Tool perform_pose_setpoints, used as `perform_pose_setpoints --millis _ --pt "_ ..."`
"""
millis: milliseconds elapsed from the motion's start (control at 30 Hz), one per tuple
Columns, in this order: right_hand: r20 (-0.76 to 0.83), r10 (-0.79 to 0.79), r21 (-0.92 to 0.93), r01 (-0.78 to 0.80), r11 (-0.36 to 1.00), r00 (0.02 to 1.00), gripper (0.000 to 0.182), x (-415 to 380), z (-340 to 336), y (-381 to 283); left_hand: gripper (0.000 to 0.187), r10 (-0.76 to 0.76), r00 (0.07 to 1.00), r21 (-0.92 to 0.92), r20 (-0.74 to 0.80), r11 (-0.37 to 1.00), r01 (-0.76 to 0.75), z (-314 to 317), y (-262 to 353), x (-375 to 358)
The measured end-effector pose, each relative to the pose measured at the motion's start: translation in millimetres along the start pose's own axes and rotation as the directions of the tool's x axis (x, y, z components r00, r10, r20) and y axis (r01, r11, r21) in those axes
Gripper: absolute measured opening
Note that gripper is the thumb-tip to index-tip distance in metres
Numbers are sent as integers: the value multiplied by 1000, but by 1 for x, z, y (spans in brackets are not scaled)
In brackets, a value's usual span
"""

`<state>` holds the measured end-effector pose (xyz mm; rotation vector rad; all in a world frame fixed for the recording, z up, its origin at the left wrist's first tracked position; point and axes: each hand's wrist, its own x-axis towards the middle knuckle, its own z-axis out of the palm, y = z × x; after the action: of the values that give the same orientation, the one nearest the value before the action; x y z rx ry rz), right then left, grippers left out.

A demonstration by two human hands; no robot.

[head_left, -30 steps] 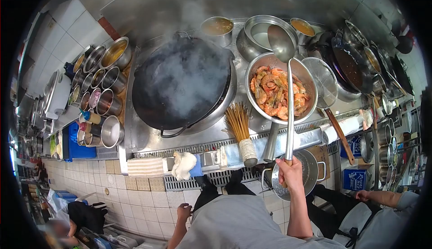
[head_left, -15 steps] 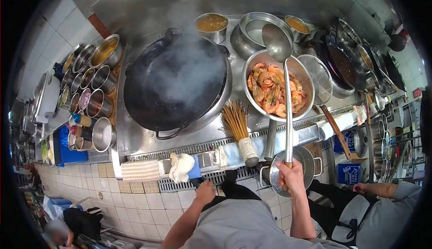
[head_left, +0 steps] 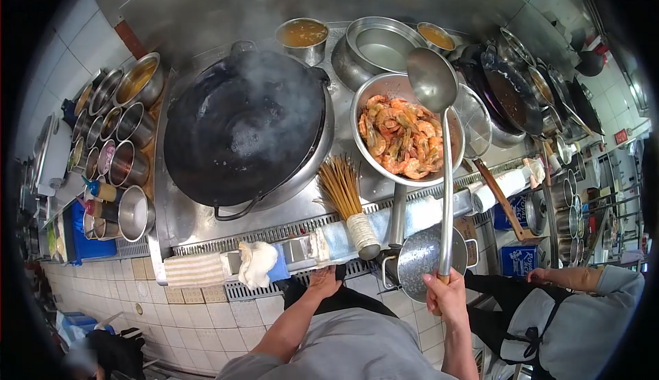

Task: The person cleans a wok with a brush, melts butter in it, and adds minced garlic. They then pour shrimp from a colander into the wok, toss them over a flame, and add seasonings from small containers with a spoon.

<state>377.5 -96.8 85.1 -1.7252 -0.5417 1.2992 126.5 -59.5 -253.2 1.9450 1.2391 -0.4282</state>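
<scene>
Right hand gripping ladle handle, bowl raised over prawns in strainer. Left hand at stove edge. Steaming wok beside. Bamboo brush between them.

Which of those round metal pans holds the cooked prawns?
The strainer bowl right of the steaming black wok, under the ladle; the others hold liquid or nothing.
</scene>
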Motion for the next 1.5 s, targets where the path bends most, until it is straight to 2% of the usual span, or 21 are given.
perform_pose_setpoints --millis 133,200,400,533,633,900,1167,1300,1333,1433,1467,1500 --pt "-25 33 -23 -33 999 999 25 1 -3 -2 85 27 997 66 -66 998 -22 0 -1 -1" --pt "-20 17 -22 -18 1000 1000 25 4 -5 -1 87 -22 1000 25 13 999 22 1 0 1" --pt "-11 6 -11 -6 1000 1000 25 10 0 -8 89 -39 999 120 -3 992 39 -4 6 -3" --pt "-10 3 -16 -4 1000 1000 25 11 2 -12 90 -34 999 85 29 996 31 0 3 0" --pt "5 -7 -15 7 1000 1000 25 12 3 -12 94 -34 999 13 -20 999 34 3 2 1" --pt "11 -13 -48 13 999 1000 24 11 9 -14 90 -39 999 108 -5 993 40 -2 7 0" --pt "63 -16 -55 20 998 998 23 15 20 -15 89 -29 999 27 33 999 28 -2 1 0" --pt "144 -25 -61 34 998 989 21 23 40 -24 88 4 999 -36 39 999 -3 -18 -3 -16" --pt "164 -28 -65 39 997 986 21 25 49 -28 85 38 997 58 -70 998 -34 -18 -3 -23" --pt "242 -22 -86 44 995 970 18 31 90 -46 80 54 998 -21 -38 998 -55 -21 -16 -42" --pt "293 -33 -91 62 994 956 17 33 107 -52 71 70 980 -1 -184 997 -71 -17 -21 -56" --pt "342 -43 -97 81 992 939 16 34 127 -60 71 53 978 -6 -200 998 -56 -8 -32 -64"
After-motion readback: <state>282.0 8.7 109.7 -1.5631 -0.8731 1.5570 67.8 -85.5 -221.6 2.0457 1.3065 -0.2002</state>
